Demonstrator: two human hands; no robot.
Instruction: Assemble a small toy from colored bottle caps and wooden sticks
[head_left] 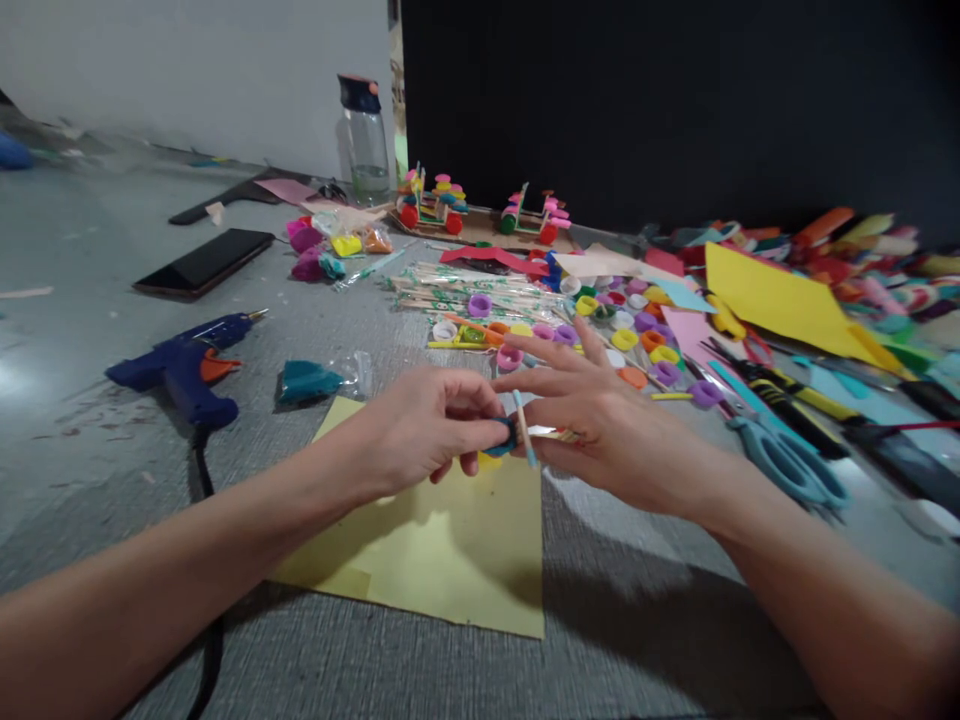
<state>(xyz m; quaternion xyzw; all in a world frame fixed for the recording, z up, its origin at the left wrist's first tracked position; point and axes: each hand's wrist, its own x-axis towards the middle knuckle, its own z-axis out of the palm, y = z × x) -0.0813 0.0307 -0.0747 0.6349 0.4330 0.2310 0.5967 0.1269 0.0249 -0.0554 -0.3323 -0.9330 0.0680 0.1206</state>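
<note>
Above the yellow sheet (450, 560), my two hands meet at a small stick craft (525, 428) with a pale blue-and-wood crossbar. My left hand (420, 425) is closed, thumb and fingers pinching a small dark blue piece (501, 437) at the craft's left side; its material is unclear. My right hand (607, 420) pinches the craft's light sticks between thumb and index finger, its other fingers fanned out. Something bright yellow, partly hidden, shows under the blue piece. A teal lump of clay (307, 381) in clear wrap lies left of the sheet.
A blue glue gun (176, 365) with a black cord and a phone (206, 262) lie left. Behind are wrapped sticks (465, 290), colourful caps (625, 341), two small stick vehicles (433, 205) and a bottle (365, 140). Scissors (787, 460) and cutters lie right.
</note>
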